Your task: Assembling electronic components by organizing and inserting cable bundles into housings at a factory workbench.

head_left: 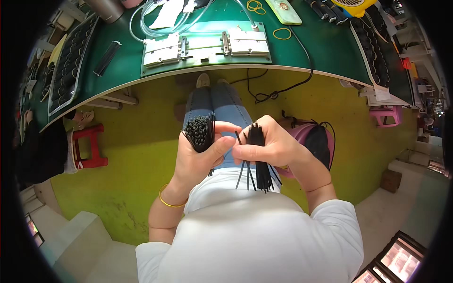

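A thick bundle of thin black sticks or tubes [199, 132] stands in my left hand [189, 162], its ends facing up and the fingers wrapped round it. My right hand [279, 145] is closed on a smaller bundle of the same black pieces [263, 177], whose lower ends fan out below the fingers. A few loose black pieces [246, 175] slant apart from that bundle, near where both thumbs and fingertips come close together. Whether they are solid or hollow I cannot tell. Both hands are above my lap, in front of the table edge.
On the green table [122, 70] sits a metal fixture with two white blocks [205, 48]. Another black bundle [107, 58] lies left of it. Trays of black coils [66, 70] stand at the side. A phone [285, 12] and yellow rubber bands [282, 33] lie behind. A pink bag [314, 141] is to my right.
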Motion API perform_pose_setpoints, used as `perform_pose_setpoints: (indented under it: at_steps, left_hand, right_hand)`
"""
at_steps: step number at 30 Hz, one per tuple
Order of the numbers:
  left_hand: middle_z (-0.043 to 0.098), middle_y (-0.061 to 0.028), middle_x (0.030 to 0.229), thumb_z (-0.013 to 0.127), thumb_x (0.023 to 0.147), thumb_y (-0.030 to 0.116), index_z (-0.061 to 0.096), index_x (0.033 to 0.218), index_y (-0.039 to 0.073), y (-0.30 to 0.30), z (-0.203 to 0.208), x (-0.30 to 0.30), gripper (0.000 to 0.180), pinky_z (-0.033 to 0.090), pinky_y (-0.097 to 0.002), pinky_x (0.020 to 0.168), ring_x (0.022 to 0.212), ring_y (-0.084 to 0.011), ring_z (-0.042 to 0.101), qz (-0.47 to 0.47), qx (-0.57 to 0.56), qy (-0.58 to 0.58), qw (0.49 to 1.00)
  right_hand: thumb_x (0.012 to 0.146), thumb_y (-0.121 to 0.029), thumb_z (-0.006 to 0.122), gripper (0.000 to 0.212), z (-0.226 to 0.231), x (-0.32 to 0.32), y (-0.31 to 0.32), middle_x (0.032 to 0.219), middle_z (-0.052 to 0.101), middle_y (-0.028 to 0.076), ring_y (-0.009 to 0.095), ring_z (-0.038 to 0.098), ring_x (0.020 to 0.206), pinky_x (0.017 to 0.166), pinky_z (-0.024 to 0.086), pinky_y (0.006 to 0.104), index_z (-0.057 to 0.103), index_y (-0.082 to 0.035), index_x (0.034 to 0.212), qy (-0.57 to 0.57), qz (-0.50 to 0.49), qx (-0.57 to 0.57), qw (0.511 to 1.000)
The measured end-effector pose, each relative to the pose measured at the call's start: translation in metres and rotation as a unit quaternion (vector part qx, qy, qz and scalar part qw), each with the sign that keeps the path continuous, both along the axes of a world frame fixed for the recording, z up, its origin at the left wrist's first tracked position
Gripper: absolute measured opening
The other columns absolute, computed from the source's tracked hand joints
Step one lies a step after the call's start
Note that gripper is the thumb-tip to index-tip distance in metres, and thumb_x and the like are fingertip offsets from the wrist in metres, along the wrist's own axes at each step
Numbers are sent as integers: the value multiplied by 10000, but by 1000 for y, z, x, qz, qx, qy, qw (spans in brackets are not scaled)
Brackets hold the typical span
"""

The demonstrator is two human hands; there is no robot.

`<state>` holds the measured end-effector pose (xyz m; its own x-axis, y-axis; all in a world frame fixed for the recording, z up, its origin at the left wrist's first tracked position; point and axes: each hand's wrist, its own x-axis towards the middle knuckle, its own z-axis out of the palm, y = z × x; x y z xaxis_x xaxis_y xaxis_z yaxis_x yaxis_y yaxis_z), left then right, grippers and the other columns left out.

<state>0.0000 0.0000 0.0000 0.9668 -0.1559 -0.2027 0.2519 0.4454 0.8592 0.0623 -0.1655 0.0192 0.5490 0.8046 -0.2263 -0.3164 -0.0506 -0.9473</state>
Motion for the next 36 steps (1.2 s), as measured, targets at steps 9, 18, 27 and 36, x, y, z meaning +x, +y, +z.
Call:
perform_pose_setpoints:
  at_steps: [9, 18, 27, 36]
  left_hand:
    - [499, 31, 547, 664, 731, 16, 602, 820, -36, 1, 17, 11, 120, 357, -155, 445, 502, -19, 461, -23, 166, -35, 985]
    - [483, 7, 522, 567, 747, -67, 556, 835, -42, -1, 11, 8, 93, 262, -179, 347, 394, -28, 371, 36, 108, 35, 993]
    - [453, 4, 513, 495, 775, -82, 536, 850, -53, 5, 6, 6, 90, 204, -187, 340, 372, -17, 286, -10, -19, 51, 998]
    - [494, 13, 531, 607, 733, -57, 596, 791, -41, 3, 7, 0, 61, 313, -167, 377, 442, -24, 405, 24, -12, 47, 999]
  right_hand:
    - [766, -138, 617, 157, -16, 2, -2, 564, 524, 5, 31, 428, 527, 461, 340, 209, 629, 16, 736, -28, 45, -2, 999]
    - [732, -67, 630, 94, -11, 1, 1, 532, 491, -17, 32, 414, 514, 457, 321, 206, 626, 20, 697, -17, 9, -20, 1000]
    - [732, -125, 646, 152, 0, 3, -1, 507, 466, -14, 41, 382, 480, 435, 279, 207, 623, 12, 671, 23, 13, 20, 999]
    - [746, -125, 629, 162, -6, -1, -1, 543, 511, 0, 50, 413, 492, 445, 317, 210, 615, 10, 659, -20, -32, -9, 999]
